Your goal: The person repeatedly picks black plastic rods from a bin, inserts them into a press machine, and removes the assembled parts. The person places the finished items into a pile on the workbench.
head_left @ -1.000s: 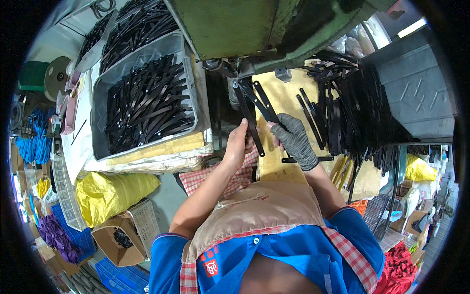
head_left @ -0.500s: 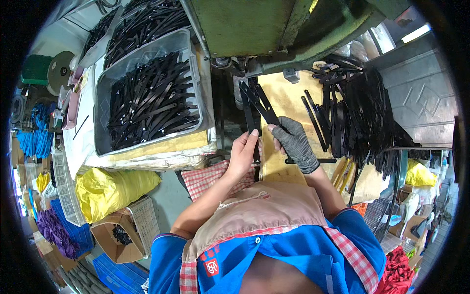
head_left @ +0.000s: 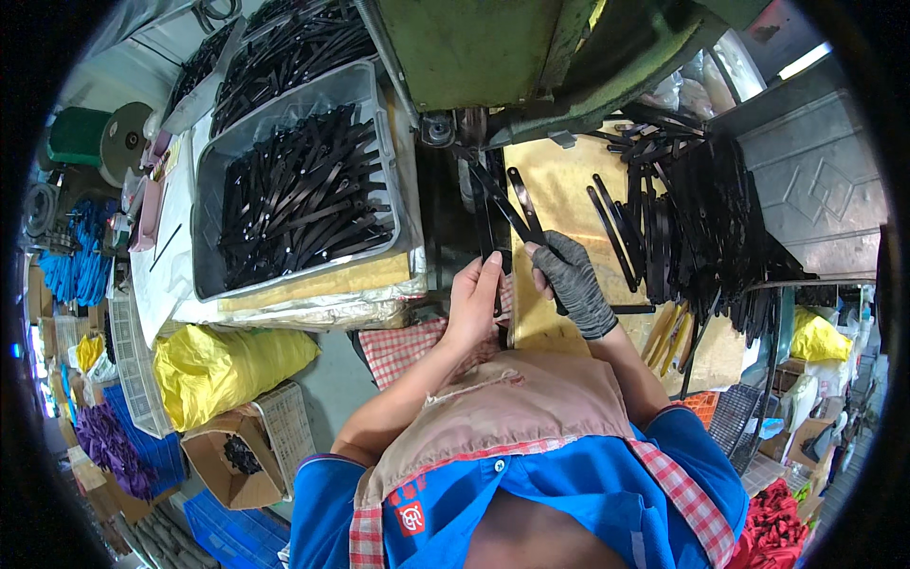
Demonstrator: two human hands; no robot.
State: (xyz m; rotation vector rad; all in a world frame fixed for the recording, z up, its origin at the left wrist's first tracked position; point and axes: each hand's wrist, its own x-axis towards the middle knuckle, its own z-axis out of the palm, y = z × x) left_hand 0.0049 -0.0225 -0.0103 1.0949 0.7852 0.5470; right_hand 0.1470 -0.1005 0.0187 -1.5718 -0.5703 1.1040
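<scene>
My left hand (head_left: 474, 299), bare, pinches the near part of a flat black strip (head_left: 484, 226) between thumb and fingers. That strip points away from me, its far end under the green machine. My right hand (head_left: 576, 287), in a grey knit glove, is closed on black strips (head_left: 523, 197) with small holes at their ends. They fan apart: one slants left toward the machine's tool (head_left: 469, 142) and crosses the far part of the left-hand strip, while another stands to its right. The glove hides their middles. Whether the crossing strips are joined, I cannot tell.
A green machine body (head_left: 474, 57) overhangs the work spot. On the left stands a grey plastic bin (head_left: 202, 256) full of black strips. More strips (head_left: 697, 218) are heaped on the yellowish board (head_left: 550, 327) at right, beside a metal panel (head_left: 815, 180). A yellow sack (head_left: 227, 370) lies lower left.
In my right hand the strips have spread wider, and the slanting one now reaches further toward the machine's tool. My left hand keeps its pinch. The whole view has shifted slightly.
</scene>
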